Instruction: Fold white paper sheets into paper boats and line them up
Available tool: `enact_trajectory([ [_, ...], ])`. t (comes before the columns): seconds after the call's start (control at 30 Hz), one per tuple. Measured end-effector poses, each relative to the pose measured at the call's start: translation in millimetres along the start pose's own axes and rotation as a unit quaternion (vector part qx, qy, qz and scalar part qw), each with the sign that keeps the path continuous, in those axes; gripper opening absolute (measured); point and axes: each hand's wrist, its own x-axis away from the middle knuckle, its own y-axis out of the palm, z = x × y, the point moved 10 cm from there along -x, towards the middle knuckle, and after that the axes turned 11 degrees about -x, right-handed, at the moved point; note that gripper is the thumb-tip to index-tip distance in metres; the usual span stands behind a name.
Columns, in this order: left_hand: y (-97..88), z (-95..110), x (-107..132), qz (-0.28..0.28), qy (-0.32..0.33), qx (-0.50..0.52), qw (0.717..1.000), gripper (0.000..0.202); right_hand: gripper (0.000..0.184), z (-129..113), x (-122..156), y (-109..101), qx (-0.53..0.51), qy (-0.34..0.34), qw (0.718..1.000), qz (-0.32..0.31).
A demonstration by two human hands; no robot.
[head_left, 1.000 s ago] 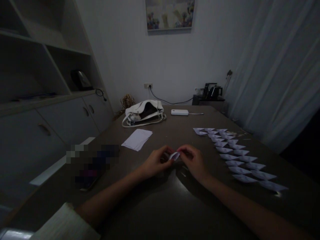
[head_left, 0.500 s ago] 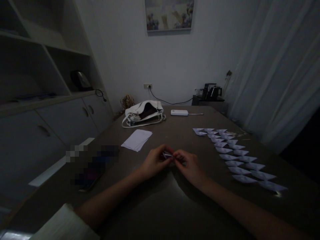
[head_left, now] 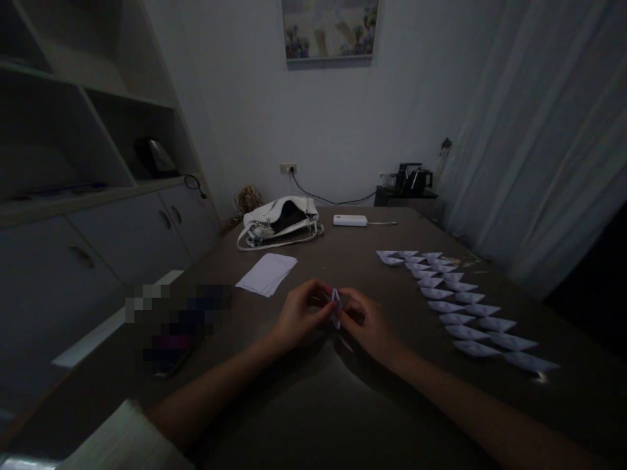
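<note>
A small folded piece of white paper [head_left: 336,308] stands on edge between my two hands above the table. My left hand [head_left: 304,313] pinches it from the left between thumb and fingers. From the right, the thumb and fingers of my right hand [head_left: 366,320] are closed on the same paper. Its lower tip pokes out beneath the thumbs, and the fingertips hide part of it. Beyond my left hand lies a stack of flat white paper sheets [head_left: 267,274]. Folded paper boats [head_left: 458,320] sit in rows to the right of my right hand.
At the far side of the brown table [head_left: 304,405] rest a white handbag [head_left: 281,219] and a white power bank [head_left: 349,220] with a short cable. A phone [head_left: 174,362], partly blurred out, lies at the left. A cabinet [head_left: 122,235] flanks the table's left side.
The folded paper has turned upright between my fingers and shows more clearly now. Both hands stay close together, their thumbs and fingers slightly shifted on it.
</note>
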Motion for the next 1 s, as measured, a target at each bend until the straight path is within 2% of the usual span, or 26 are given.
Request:
enact_trajectory([
  [0.17,1.2,7,2,-0.010,0.019,-0.022,1.000,0.016,0.022,4,1,2,-0.029,0.022,0.999,-0.007],
  [0.27,2.4,9,3,-0.014,0.022,-0.039,0.999,0.014,0.016,2,1,2,-0.047,0.010,0.999,-0.008],
  [0.67,2.8,8,4,-0.010,-0.004,-0.024,1.000,0.015,0.011,-3,-2,-12,-0.045,-0.033,0.997,0.053],
  [1.0,9.4,-7,4,-0.011,-0.060,0.074,0.995,0.028,0.009,-8,-1,-15,-0.031,-0.043,0.996,0.071],
])
